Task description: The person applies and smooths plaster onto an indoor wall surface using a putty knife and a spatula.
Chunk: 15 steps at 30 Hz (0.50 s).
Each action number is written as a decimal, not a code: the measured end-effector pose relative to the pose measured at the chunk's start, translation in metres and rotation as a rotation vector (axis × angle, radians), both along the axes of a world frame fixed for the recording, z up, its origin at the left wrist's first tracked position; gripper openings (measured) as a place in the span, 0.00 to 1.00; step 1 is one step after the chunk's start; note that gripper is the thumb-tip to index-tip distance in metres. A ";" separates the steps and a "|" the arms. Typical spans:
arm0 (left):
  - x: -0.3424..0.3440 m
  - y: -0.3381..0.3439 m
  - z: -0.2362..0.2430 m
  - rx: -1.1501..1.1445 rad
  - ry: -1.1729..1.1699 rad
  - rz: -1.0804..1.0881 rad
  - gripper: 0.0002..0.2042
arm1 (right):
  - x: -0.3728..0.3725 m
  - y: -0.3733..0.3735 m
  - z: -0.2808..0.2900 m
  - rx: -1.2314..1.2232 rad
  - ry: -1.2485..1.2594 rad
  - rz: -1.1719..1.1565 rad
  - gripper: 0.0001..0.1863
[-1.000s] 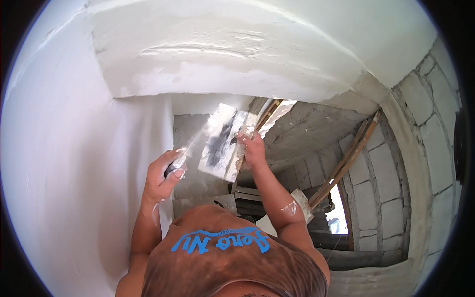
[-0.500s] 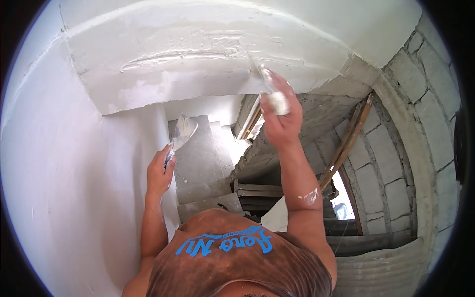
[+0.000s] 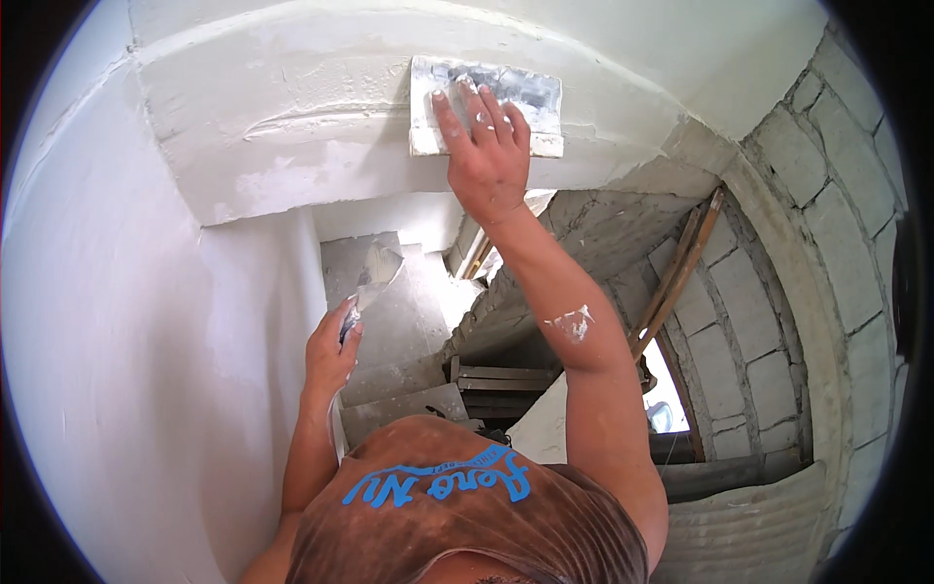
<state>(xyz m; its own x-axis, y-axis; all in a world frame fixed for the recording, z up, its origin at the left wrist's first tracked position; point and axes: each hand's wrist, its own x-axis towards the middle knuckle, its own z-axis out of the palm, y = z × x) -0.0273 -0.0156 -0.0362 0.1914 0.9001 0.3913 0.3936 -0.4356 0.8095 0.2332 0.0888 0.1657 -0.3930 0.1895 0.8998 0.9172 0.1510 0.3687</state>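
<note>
My right hand (image 3: 486,156) is raised overhead and presses a wide metal plastering trowel (image 3: 520,97) flat against the white plastered beam (image 3: 292,127). Its fingers spread over the blade's back. My left hand (image 3: 333,352) hangs lower, at chest height, gripping the handle of a small putty knife (image 3: 375,273) whose blade carries white plaster and points up. A smear of plaster sits on my right forearm (image 3: 574,323).
A smooth white wall (image 3: 126,341) curves along the left. Below lie grey concrete stair steps (image 3: 399,331). Bare grey block walls (image 3: 808,224) stand at right, with wooden props (image 3: 681,273) leaning against them and a bright opening (image 3: 666,389) lower down.
My right hand rose from in front of me, where the trowel met the putty knife, up to the beam and laid the trowel flat on it. My left hand dropped slightly.
</note>
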 end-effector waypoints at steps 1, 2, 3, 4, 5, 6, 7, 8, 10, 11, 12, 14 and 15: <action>-0.001 0.001 -0.002 0.027 0.000 0.016 0.19 | 0.001 0.000 -0.007 0.000 -0.002 -0.003 0.27; -0.002 0.002 -0.004 0.027 -0.003 0.013 0.19 | 0.001 -0.003 -0.016 -0.022 0.008 -0.004 0.27; -0.003 0.002 -0.005 -0.012 -0.014 0.015 0.19 | 0.002 -0.005 -0.026 -0.044 0.018 0.003 0.28; -0.002 0.001 -0.005 -0.052 -0.024 0.010 0.19 | 0.002 -0.008 -0.038 -0.046 0.015 0.001 0.28; -0.001 0.001 -0.003 -0.052 -0.027 0.007 0.19 | 0.002 -0.013 -0.051 -0.085 0.032 0.008 0.28; 0.000 0.000 0.002 -0.123 -0.037 0.012 0.19 | 0.001 -0.018 -0.062 -0.123 0.052 0.015 0.28; -0.001 -0.001 0.004 -0.194 -0.045 0.017 0.19 | -0.003 -0.025 -0.072 -0.155 0.061 0.006 0.29; -0.002 0.001 -0.003 -0.193 -0.043 0.011 0.19 | -0.003 -0.034 -0.082 -0.154 0.063 0.000 0.29; -0.007 0.010 -0.016 -0.221 -0.147 0.035 0.19 | -0.008 -0.050 -0.098 -0.323 0.076 0.056 0.28; -0.010 0.010 -0.017 -0.216 -0.147 0.036 0.19 | -0.011 -0.063 -0.105 -0.318 0.076 0.058 0.28; -0.008 0.010 -0.010 -0.350 -0.245 0.016 0.19 | -0.008 -0.078 -0.111 -0.352 0.140 0.145 0.27; -0.005 0.007 -0.004 -0.488 -0.349 0.009 0.19 | 0.005 -0.089 -0.105 -0.393 0.200 0.247 0.25; -0.003 0.008 -0.001 -0.490 -0.384 -0.029 0.19 | 0.011 -0.095 -0.091 -0.274 0.196 0.272 0.24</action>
